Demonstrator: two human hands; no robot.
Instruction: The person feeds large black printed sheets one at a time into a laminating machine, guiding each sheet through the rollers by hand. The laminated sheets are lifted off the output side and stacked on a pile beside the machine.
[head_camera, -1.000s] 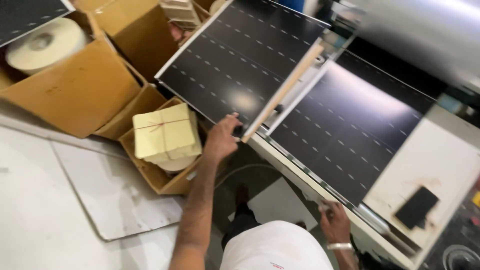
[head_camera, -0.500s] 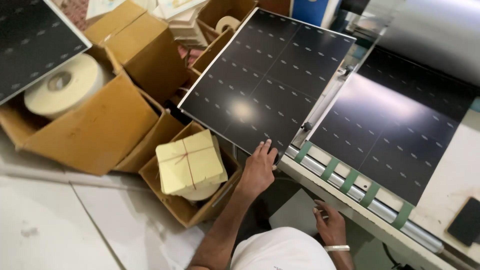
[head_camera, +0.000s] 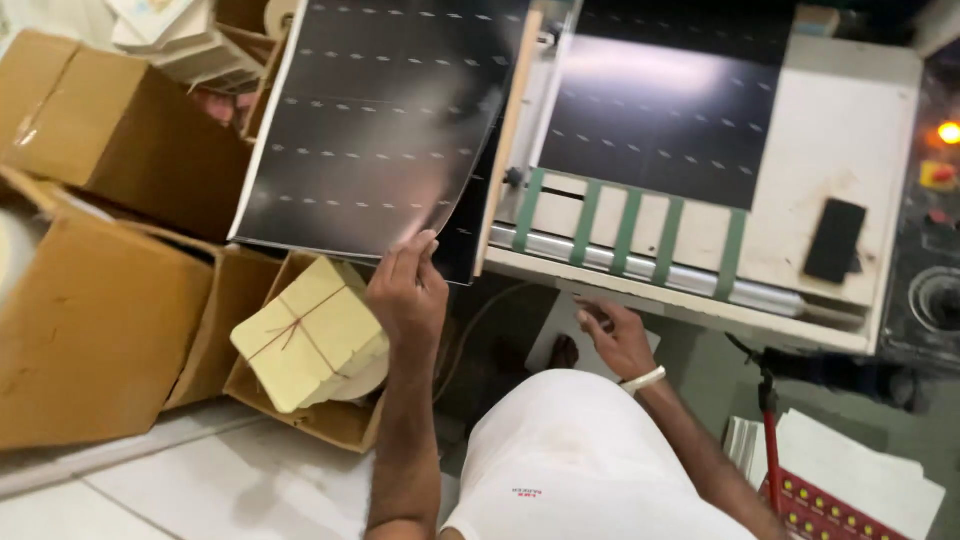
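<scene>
My left hand (head_camera: 405, 295) pinches the lower edge of a large glossy black sheet (head_camera: 380, 130) with rows of small pale marks. The sheet hangs over the cardboard boxes, just left of the machine table (head_camera: 800, 150). A second black sheet (head_camera: 670, 110) lies flat on that table, above several green belts (head_camera: 630, 225) and a metal roller. My right hand (head_camera: 615, 335), with a pale band at the wrist, hovers below the table's front edge, fingers loosely spread and holding nothing.
Brown cardboard boxes (head_camera: 110, 130) crowd the left side. One open box holds a cream paper bundle (head_camera: 310, 330) tied with string. A small black slab (head_camera: 835, 240) lies on the table's right part. A red rod (head_camera: 770, 440) and stacked white sheets (head_camera: 860, 470) are at lower right.
The black sheet has swung from a diagonal tilt to hang squarer and further left of the table. My left hand stays on its lower edge. My right hand has barely moved.
</scene>
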